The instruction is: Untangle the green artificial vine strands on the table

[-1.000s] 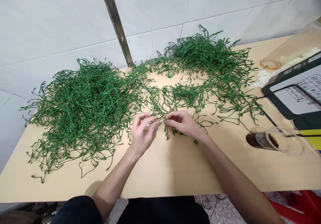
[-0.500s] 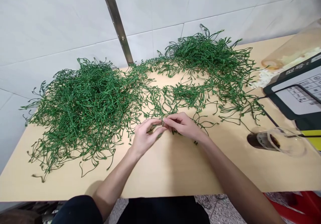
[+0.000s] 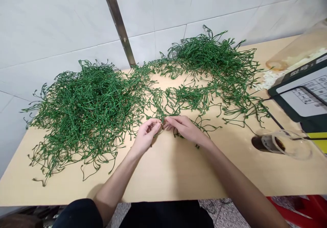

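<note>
My left hand (image 3: pixel 146 136) and my right hand (image 3: pixel 185 127) meet fingertip to fingertip at the middle of a pale wooden table (image 3: pixel 166 173). Both pinch thin green plastic sprigs (image 3: pixel 167 114) at the near edge of a strand that links two heaps. A big tangled pile of green sprigs (image 3: pixel 84 108) lies left of my hands. A smaller pile (image 3: pixel 212 59) lies at the back right, against the tiled wall.
A slanted metal bracket (image 3: pixel 120 23) is fixed to the white tiled wall. At the right stand a clear cup of dark drink (image 3: pixel 278 142), a black device with a keypad (image 3: pixel 304 95) and a clear bag of white bits (image 3: pixel 296 56).
My hands have drawn closer and slid slightly up the table towards the sprigs; my left fingers, spread a second ago, now curl into a pinch.
</note>
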Available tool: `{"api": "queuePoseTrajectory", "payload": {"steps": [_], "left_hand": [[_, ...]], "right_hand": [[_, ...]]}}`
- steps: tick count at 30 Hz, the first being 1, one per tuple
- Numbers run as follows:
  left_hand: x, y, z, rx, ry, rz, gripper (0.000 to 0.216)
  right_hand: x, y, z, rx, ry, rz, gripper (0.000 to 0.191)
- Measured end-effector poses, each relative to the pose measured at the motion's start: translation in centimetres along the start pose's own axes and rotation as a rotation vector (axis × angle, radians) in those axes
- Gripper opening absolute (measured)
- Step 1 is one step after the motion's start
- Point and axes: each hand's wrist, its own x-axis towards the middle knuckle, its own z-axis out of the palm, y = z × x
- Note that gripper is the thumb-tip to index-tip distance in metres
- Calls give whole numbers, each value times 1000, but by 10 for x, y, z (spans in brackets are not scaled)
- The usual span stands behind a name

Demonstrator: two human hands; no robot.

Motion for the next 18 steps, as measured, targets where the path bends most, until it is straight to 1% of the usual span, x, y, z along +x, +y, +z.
{"api": "queuePoseTrajectory", "payload": {"steps": [3,4,6,10,13,15,18], "left_hand": [[1,2,0,-176,-107,-99,43],[1,2,0,-193,-130,-111,43],[1,3,-1,-170,-135,-98,42],[0,3,-1,-35,-93,-35,45],[-2,2,-1,70,-118,13,42],[-3,2,1,192,-161,93,35],[-6,1,4,437,-229,276,26]], "right_hand": [[2,0,7,198,-15,31,43],[3,0,9,235,2,47,43],[3,1,11,265,52,75,44],[4,2,10,211,123,74,46],[3,-1,6,214,152,55,48],[3,-3,5,237,166,56,45],[5,-4,5,257,213,73,35]]}}
